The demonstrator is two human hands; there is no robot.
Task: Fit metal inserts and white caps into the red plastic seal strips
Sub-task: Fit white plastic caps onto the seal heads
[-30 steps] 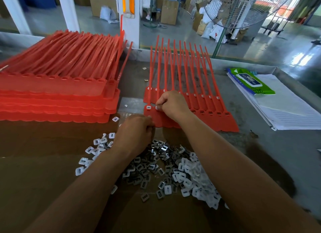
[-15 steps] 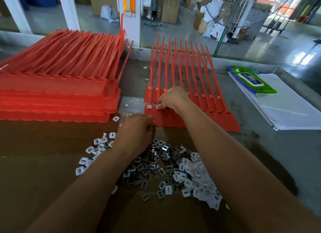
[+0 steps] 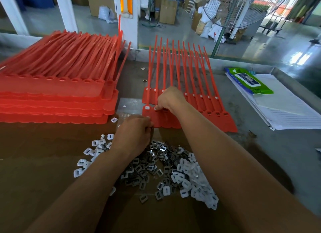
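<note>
Red strips [image 3: 165,119] lie in sheets dead ahead of you, tails fanned toward the far edge and heads toward you. Your right hand [image 3: 169,99] is curled down on the front sheet, fingertips pinching a cap [image 3: 155,108] at the second socket from the left. The first socket beside it already shows a white face. Your left hand [image 3: 133,135] is balled up at the sheet's near edge, over the pile [image 3: 173,170] of white caps and metal inserts, and I can't tell whether it holds anything. That pile sits on brown cardboard [image 3: 43,163]. Grey table [image 3: 260,145] shows to the right, scuffed and stained. On your left is a tall stack [image 3: 57,95] of more red sheets. On your right, a green wipes pack [image 3: 250,81] rests on lined papers [image 3: 291,111]. Beyond the table you've got a white pillar [image 3: 128,33], a fan [image 3: 231,8], boxes [image 3: 167,8] and a shiny floor [image 3: 269,46].
</note>
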